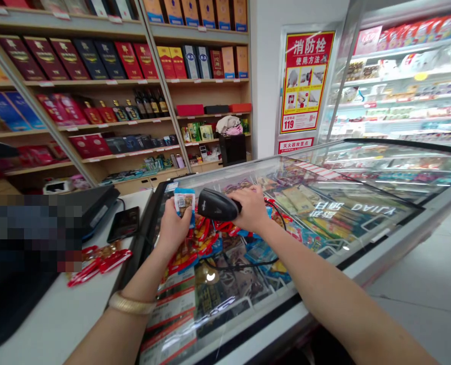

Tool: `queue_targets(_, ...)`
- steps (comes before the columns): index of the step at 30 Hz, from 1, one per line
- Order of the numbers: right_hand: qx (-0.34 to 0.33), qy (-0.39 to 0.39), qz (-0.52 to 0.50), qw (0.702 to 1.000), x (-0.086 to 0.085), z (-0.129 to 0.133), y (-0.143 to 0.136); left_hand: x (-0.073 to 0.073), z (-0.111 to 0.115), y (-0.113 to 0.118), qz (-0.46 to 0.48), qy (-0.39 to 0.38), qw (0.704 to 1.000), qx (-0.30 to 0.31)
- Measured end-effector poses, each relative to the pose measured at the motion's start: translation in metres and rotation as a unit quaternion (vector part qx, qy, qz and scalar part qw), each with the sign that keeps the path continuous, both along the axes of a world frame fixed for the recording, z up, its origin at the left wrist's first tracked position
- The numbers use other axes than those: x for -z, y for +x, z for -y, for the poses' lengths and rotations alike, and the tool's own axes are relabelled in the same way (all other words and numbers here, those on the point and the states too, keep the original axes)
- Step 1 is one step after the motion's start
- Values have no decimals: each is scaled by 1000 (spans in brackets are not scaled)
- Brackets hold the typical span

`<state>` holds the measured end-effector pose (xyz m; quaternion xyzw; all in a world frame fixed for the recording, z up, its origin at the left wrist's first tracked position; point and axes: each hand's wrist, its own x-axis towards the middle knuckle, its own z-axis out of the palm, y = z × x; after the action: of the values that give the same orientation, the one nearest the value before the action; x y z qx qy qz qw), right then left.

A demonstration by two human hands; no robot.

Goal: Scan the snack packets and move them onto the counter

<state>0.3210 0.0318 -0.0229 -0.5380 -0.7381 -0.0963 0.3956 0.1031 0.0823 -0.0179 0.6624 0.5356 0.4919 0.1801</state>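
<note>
A small blue snack packet (185,201) is pinched in my left hand (175,223), its printed label turned toward the scanner. My right hand (251,207) grips the handle of a black barcode scanner (217,204), whose head points left at the packet a short distance away. The scanner's black cable (244,265) loops over the glass. Beneath my hands, red and blue snack packets (206,238) lie in a heap on the glass-topped freezer (248,304). Several red packets (98,262) rest on the white counter at the left.
A black phone (123,224) lies on the white counter (58,314), beside a dark device (96,208). Shelves (111,81) with boxes and bottles stand behind. A red poster (307,81) hangs on the wall, and a lit display fridge (408,81) is at the right.
</note>
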Motion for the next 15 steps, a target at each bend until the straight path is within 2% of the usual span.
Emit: queue_targets(15,-9,-6,-2,1000,0,0,-1,3,-2,0,-31,21,999,10)
